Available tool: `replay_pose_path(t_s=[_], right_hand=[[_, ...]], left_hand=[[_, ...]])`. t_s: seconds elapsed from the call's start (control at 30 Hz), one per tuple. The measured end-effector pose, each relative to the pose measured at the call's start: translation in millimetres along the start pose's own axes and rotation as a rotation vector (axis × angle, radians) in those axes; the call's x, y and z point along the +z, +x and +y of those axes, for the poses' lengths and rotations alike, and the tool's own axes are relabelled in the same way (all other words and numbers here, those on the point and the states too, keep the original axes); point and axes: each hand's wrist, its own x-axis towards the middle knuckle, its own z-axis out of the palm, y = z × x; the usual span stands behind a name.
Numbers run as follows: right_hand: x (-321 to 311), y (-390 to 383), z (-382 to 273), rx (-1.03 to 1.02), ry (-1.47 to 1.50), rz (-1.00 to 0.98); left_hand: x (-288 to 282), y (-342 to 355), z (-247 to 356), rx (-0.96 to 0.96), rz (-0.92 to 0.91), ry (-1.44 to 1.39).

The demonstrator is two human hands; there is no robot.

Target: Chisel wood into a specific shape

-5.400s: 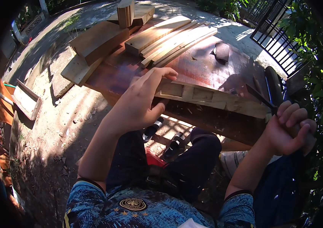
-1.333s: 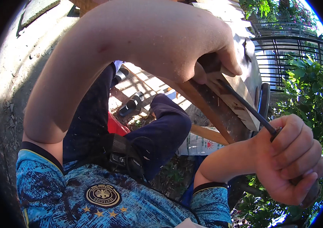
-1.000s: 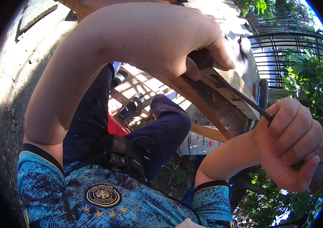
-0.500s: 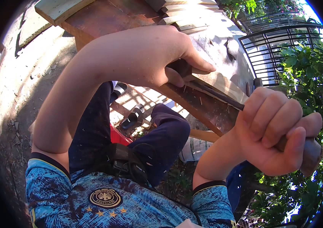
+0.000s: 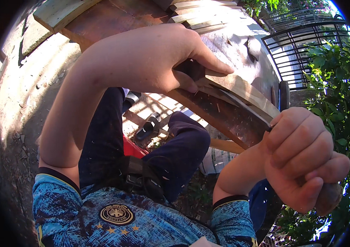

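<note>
In swings the tool (image 5: 257,117), earlier clear of the wooden piece (image 5: 245,90), now angled along it! The tabletop (image 5: 113,24), cut off above, carries the piece; the left hand (image 5: 170,57) grasps it, fingers hiding its end; the right hand (image 5: 298,158) clenches its fingers round the mostly covered handle (image 5: 330,198); tip contact unclear.

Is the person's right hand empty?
No, the right hand is closed around a dark-bladed tool, whose rounded handle end sticks out below.

I am wearing a blue shirt (image 5: 154,224), its round black-and-gold badge (image 5: 117,215) carrying rim lettering, gold stars (image 5: 111,231) sitting below, a pale sack (image 5: 216,160) showing faint, illegible print.
</note>
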Motion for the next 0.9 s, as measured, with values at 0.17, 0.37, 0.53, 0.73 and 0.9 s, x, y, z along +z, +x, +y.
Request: replay_pose_path(t_s=[0.17,0.37,0.53,0.73,0.9], right_hand=[[-21,7,-4,0.166,0.053,-0.048],[-35,8,0,0.227,0.185,-0.068],[-39,10,11,0.235,0.258,-0.049],[-22,-3,5,0.141,0.160,0.024],[-12,-17,-1,-0.067,0.152,0.269]], left_hand=[[0,0,-1,0.018,0.014,0.010],[0,2,1,0.049,-0.004,-0.035],[-2,2,3,-0.049,-0.032,-0.104],[3,0,2,0.004,0.033,-0.048],[4,0,1,-0.009,0.032,-0.041]])
